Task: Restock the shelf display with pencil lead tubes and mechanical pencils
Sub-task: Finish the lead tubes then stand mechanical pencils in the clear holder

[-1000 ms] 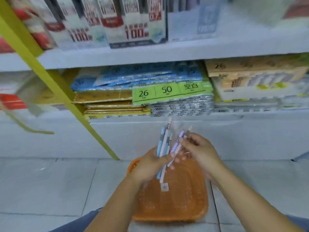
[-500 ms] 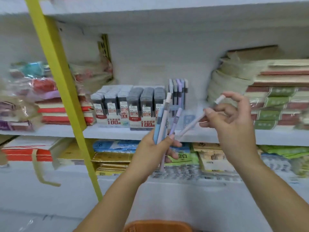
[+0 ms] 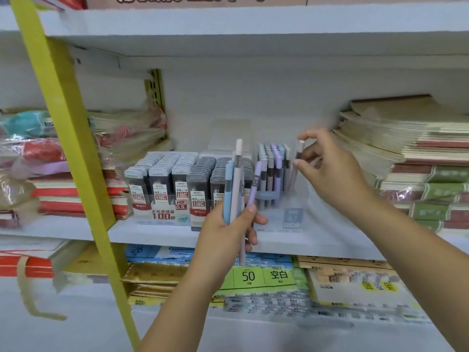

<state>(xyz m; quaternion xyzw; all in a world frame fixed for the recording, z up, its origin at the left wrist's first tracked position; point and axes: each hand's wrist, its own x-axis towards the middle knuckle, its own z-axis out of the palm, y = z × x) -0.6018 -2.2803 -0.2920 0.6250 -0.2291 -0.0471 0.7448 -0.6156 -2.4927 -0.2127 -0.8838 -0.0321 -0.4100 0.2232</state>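
Head view: left hand (image 3: 228, 232) raised, fingers curled round at least three mechanical pencils (image 3: 237, 179). Right hand (image 3: 330, 171) pinches one pencil (image 3: 300, 146) at the display box (image 3: 291, 215)

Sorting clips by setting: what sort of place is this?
Probably a stationery shop: rows of pencil lead tubes and a stand of mechanical pencils on a white shelf, notebook stacks beside.

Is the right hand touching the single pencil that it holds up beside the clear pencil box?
Touching. In the head view the right hand pinches the pencil between thumb and fingers, just below its pale cap.
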